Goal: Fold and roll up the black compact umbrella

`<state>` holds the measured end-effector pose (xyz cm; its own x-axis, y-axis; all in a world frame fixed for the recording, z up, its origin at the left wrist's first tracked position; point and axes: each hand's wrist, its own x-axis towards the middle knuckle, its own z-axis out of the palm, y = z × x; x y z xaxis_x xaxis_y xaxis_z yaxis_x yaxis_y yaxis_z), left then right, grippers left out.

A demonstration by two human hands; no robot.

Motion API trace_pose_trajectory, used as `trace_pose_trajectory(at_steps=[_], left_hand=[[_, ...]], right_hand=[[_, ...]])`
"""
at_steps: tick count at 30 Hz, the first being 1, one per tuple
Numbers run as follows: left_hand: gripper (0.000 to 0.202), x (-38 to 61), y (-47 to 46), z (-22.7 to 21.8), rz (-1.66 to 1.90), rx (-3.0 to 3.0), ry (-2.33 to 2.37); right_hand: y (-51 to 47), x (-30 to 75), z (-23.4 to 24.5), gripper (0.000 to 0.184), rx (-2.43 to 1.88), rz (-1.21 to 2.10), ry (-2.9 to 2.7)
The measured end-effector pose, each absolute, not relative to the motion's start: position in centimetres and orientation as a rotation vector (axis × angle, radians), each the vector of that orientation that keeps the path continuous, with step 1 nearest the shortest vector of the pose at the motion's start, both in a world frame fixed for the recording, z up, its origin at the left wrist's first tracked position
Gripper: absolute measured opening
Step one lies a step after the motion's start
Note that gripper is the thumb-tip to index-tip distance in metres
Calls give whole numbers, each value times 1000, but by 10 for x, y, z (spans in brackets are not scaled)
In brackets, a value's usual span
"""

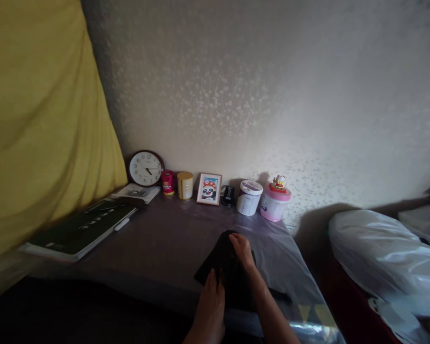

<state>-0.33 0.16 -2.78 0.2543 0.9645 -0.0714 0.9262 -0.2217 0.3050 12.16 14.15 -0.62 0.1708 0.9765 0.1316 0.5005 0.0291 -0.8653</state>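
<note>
A black piece of fabric [218, 260] lies on the dark desk [165, 243] near its front edge. My left hand [210, 301] rests flat on the fabric's near edge, fingers stretched forward. My right hand [242, 251] lies on top of the fabric further back, with its fingers curled down onto the cloth. Whether the fingers pinch the fabric or only press it is not clear in the dim light.
Along the wall stand a round clock [145, 168], a red tin [168, 182], a yellow tin [185, 185], a small framed picture [209, 188], a white tub [249, 197] and a pink jar [275, 202]. A black tray [79, 228] lies left. Yellow curtain [39, 124] hangs left; plastic-covered bundles [380, 258] sit right.
</note>
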Motion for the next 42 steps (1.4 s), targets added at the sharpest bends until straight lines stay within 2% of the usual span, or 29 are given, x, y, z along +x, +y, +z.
trace_pose_trajectory(at_steps=[6, 10, 16, 19, 24, 27, 32, 38, 42], left_hand=[[81, -11, 1, -33, 280, 2214, 1734], [79, -22, -8, -33, 287, 2230, 1728], [61, -25, -14, -21, 684, 2486, 1768], [62, -19, -9, -11, 554, 2590, 1621], [74, -13, -1, -18, 192, 2446, 1753], [79, -11, 0, -26, 70, 2424, 1762], [85, -6, 3, -36, 69, 2435, 1787], [70, -7, 11, -63, 189, 2522, 1939], [70, -5, 17, -70, 170, 2495, 1995]], right_hand=[[136, 100, -8, 37, -1649, 803, -1659], [125, 99, -1, 29, -1629, 739, -1817], [114, 96, -1, 23, -1472, 624, -2041], [110, 97, 0, 23, -1392, 691, -2093], [91, 106, 5, 24, -1156, 775, -2138], [76, 112, 1, 24, -1057, 640, -2149], [91, 121, -24, 26, -1064, 363, -2215], [157, 133, -40, 32, -1238, 248, -2135], [164, 140, -41, 31, -1469, 71, -1939]])
